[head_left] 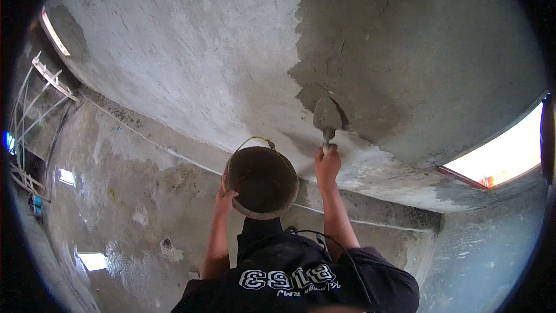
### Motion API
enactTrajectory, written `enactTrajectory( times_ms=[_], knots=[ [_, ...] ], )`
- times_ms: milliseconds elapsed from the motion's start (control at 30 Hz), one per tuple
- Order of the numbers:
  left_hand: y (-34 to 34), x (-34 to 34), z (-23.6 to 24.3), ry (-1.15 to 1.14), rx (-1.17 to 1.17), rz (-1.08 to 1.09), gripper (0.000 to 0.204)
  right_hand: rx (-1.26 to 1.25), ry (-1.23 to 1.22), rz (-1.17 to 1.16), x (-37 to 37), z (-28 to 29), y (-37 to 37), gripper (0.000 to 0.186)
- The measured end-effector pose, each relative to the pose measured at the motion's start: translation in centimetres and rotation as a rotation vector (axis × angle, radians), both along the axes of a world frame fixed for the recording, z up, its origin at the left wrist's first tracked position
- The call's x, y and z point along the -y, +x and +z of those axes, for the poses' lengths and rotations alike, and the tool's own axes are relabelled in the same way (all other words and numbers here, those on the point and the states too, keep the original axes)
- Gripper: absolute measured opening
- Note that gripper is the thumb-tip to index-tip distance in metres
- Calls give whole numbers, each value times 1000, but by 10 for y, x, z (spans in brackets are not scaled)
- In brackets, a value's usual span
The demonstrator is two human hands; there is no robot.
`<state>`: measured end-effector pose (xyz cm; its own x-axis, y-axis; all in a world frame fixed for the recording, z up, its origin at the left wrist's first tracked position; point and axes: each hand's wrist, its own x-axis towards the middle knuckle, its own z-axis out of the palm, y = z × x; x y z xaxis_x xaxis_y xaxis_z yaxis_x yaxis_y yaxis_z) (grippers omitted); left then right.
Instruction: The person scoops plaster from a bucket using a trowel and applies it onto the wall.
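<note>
Shirt (278, 255), black, fills the bottom centre. Below mid-frame, the left hand (226, 200) pinches the rim of 1 bucket (260, 181); right of centre, the right hand (328, 167) is closed around 1 trowel (328, 115), blade by the wall's (405, 40) dark patch. 1 bright window (501, 145) sits far right.

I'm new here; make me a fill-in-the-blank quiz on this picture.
Of the bucket and the trowel, the left hand holds the ____.
The trowel's blade appears ____ the right hand, not below it.
On the wall, the large dark area lies to the ____ of the paler one.
The person's shirt is mainly ____.

Missing words: bucket; above; right; black.
</note>
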<state>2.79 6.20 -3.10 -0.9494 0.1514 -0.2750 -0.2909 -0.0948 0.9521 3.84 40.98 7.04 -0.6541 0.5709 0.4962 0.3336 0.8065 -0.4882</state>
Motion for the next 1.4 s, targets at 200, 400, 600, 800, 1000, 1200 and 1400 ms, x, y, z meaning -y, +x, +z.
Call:
enactTrajectory(
  times_ms=[200,400,600,800,1000,1200,1400],
  knots=[
    [0,5,8,-93,90,-66,59,-70,9,-4,-20,5,-15,29],
    [-1,-9,24,-42,39,-39,52,168,-21,29,-5,-15,-5,32],
    [2,-6,27,-75,87,-9,44,25,-13,72,-5,-1,-2,31],
    [2,-6,20,-55,52,5,39,81,12,30,-16,11,-41,32],
    [4,-5,28,-134,66,-22,52,370,15,236,25,-11,-14,32],
    [3,2,11,-147,91,-43,62,-41,-14,105,-13,34,-18,28],
    [5,3,12,-90,-6,-62,64,247,36,-29,-15,3,-8,29]
  ],
)
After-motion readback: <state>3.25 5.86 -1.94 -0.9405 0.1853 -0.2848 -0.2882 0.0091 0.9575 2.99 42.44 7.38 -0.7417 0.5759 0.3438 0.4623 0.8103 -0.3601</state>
